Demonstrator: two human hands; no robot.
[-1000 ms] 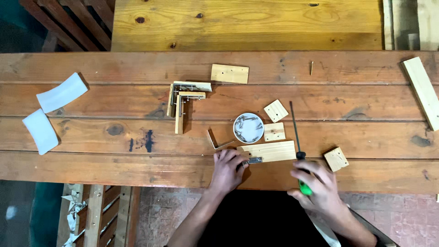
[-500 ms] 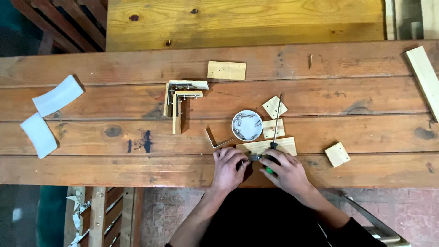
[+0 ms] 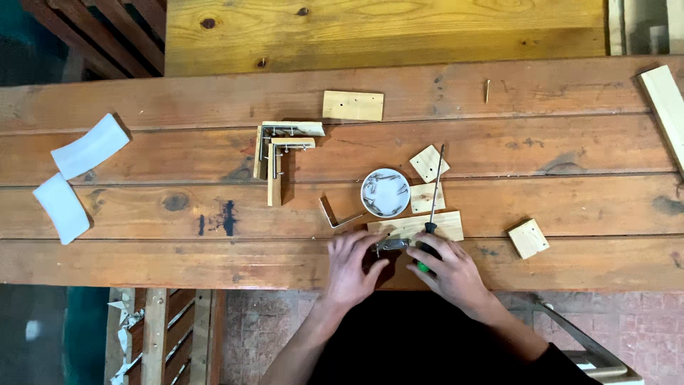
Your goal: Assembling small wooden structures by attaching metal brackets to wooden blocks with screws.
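surface (image 3: 142, 267): long wooden plank bench, with all the bits laid out along its near half.
strip (image 3: 417, 227): pale wooden strip lying flat right at the near edge, touching both hands. It's the piece being worked on.
left hand (image 3: 350, 265): fingers curled down, pinning a small metal bracket (image 3: 391, 244) against the strip's near edge, so this grip is closed on the bracket.
right hand (image 3: 447, 268): wrapped around a screwdriver (image 3: 433, 196) with a green and black handle, shaft pointing away over the strip.
step: looks like the fixing stage, bracket held in place and the driver in hand (a judgement, not something visible).
next move: likely calls for bringing the driver tip down onto the bracket while the left hand stops it shifting.
dish (image 3: 385, 192): small white dish of screws just beyond the strip, within easy reach.
hard to see: the driver tip blurs out near the small wooden squares, the bracket's holes are too tiny to make out, and the person's forearms run off the bottom.
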